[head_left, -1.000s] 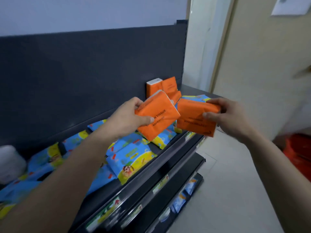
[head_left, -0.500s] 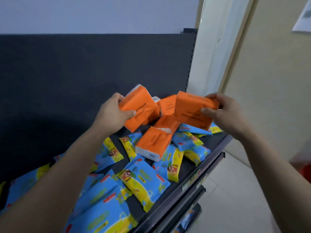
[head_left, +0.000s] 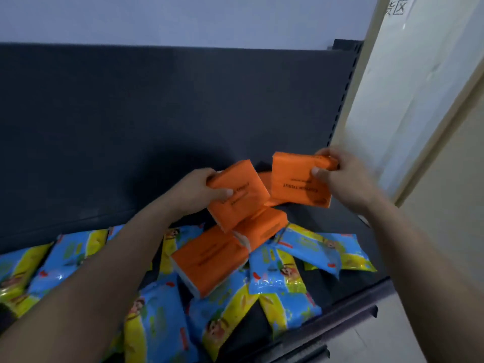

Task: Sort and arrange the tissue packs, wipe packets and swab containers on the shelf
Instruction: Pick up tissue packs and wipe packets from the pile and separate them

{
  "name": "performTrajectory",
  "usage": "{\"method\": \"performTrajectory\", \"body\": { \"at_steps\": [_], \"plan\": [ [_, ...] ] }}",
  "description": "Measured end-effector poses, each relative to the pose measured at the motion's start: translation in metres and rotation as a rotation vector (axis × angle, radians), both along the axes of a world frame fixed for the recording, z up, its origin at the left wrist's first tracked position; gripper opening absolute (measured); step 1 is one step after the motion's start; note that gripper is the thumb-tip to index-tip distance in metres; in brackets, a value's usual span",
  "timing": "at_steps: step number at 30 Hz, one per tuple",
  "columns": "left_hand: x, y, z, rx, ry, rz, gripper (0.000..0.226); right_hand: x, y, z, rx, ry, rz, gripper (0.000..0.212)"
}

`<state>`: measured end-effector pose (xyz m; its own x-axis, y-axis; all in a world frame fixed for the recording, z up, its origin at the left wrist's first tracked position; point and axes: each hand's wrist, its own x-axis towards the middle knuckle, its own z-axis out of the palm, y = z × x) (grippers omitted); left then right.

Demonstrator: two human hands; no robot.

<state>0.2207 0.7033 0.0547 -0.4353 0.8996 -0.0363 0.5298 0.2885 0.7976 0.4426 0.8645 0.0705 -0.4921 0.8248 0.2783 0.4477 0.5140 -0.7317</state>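
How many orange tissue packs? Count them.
5 tissue packs: one in left hand, one in right hand, two lying among wipe packets, one partly hidden behind; more may be hidden.

Tissue packs (head_left: 209,260) atop wipe packets (head_left: 309,247), on shelf (head_left: 340,307)

wipe packets (head_left: 157,323) cut by left, bottom edges; rear tissue pack (head_left: 264,180) mostly hidden (behind held packs (head_left: 237,197)); wall sign (head_left: 398,7) cropped

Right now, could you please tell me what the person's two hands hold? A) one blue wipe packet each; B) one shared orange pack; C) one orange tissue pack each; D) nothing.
C: the left hand grips an orange tissue pack, the right hand a second orange tissue pack.
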Motion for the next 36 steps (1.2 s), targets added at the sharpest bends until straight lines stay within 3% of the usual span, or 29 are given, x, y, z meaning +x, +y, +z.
{"method": "performTrajectory", "body": {
  "at_steps": [7,16,26,31,36],
  "plan": [
    [0.008,0.048,-0.02,-0.311,-0.1,-0.005,0.047,0.015,0.046,-0.009,-0.115,-0.148,0.144,0.017],
    [-0.014,0.053,-0.022,-0.682,-0.268,-0.151,0.08,-0.019,0.074,-0.043,-0.078,-0.332,0.282,0.028],
    [-0.018,0.057,-0.033,-0.687,-0.426,-0.246,0.064,-0.049,0.079,-0.057,-0.09,-0.425,0.347,0.053],
    [-0.016,0.059,-0.036,-0.638,-0.493,-0.246,0.061,-0.054,0.082,-0.06,-0.119,-0.371,0.346,0.091],
    [-0.015,0.059,-0.032,-0.639,-0.48,-0.272,0.056,-0.059,0.08,-0.058,-0.056,-0.525,0.353,0.093]
  ]
}}
